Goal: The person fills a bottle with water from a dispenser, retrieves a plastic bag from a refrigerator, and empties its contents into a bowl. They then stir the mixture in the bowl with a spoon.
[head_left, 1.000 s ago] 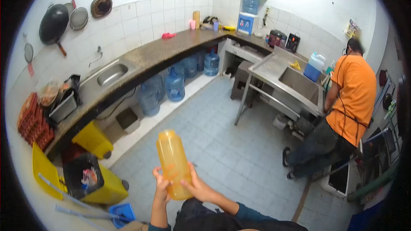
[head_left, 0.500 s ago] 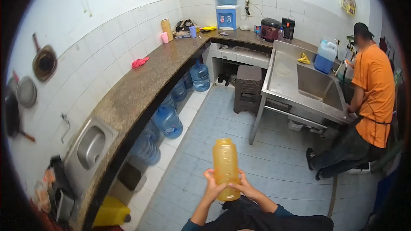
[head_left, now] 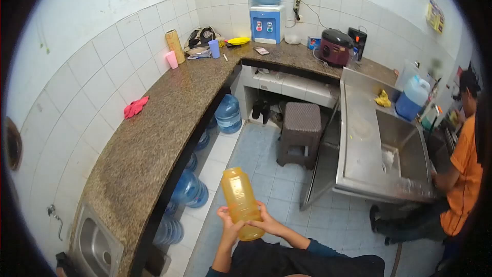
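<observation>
A yellow translucent plastic bottle (head_left: 239, 192) is held in front of my body, its capless neck up and leaning slightly left. My left hand (head_left: 229, 224) grips its lower left side. On the opposite side, my right hand (head_left: 267, 221) closes around the lower part, and the thumbs meet across the front. I cannot make out any contents.
The granite counter (head_left: 154, 138) runs along the left, with large water bottles (head_left: 190, 189) beneath it. Ahead are a stool (head_left: 301, 123), a water dispenser (head_left: 266, 24) and a rice cooker (head_left: 335, 47). A person in orange (head_left: 458, 174) stands right by the steel sink (head_left: 359, 166).
My view has moved closer to the far counter. The bottle, still in both hands, now tilts a little left. The person in orange appears farther toward the right edge.
</observation>
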A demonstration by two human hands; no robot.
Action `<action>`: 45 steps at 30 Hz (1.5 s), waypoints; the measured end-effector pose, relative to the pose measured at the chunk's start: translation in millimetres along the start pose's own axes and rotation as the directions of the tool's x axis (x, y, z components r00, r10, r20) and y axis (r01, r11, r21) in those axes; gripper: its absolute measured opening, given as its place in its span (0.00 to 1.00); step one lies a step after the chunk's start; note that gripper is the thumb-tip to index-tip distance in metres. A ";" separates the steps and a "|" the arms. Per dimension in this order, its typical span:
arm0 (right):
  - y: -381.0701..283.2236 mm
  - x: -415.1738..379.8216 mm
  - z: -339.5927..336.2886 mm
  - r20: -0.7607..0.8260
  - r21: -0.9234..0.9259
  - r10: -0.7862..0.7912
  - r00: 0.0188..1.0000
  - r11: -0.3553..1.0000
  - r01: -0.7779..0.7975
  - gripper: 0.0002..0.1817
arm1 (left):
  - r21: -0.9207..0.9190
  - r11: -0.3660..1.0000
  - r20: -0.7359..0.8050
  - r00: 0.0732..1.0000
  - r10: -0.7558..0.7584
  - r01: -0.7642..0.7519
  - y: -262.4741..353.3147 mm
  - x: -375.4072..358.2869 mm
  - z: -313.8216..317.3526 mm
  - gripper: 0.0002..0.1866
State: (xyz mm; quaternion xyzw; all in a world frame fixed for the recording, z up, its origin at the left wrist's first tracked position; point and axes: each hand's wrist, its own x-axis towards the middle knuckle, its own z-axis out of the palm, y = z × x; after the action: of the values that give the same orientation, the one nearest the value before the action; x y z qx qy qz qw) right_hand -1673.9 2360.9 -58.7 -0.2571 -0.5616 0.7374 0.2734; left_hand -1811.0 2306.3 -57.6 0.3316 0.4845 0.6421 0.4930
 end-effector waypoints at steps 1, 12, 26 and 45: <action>3.0 30.6 -9.0 -0.011 -0.034 0.014 1.000 0.999 -0.014 0.42 | -0.038 0.999 -0.014 1.000 -0.014 0.013 1.4 29.2 -6.7 0.32; -76.1 291.9 -141.2 -0.365 0.061 -0.064 0.929 0.994 0.093 0.41 | 0.032 0.996 0.276 0.957 -0.088 0.083 13.0 382.4 7.7 0.31; -191.9 538.8 -393.1 -0.577 0.003 -0.249 0.778 0.951 0.308 0.36 | -0.130 0.977 0.502 0.861 -0.083 0.170 33.7 772.5 151.3 0.28; -271.8 971.0 -697.3 -0.635 -0.157 -0.237 0.735 0.971 0.178 0.35 | -0.021 0.992 0.379 0.917 0.122 -0.123 -6.3 1303.5 223.7 0.24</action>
State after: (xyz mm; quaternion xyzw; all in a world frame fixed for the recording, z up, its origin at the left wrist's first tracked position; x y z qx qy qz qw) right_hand -1861.9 3572.0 -30.6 -0.4437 -0.4883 0.5426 0.5199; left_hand -1990.4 3616.7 -61.8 0.4801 0.3594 0.5944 0.5358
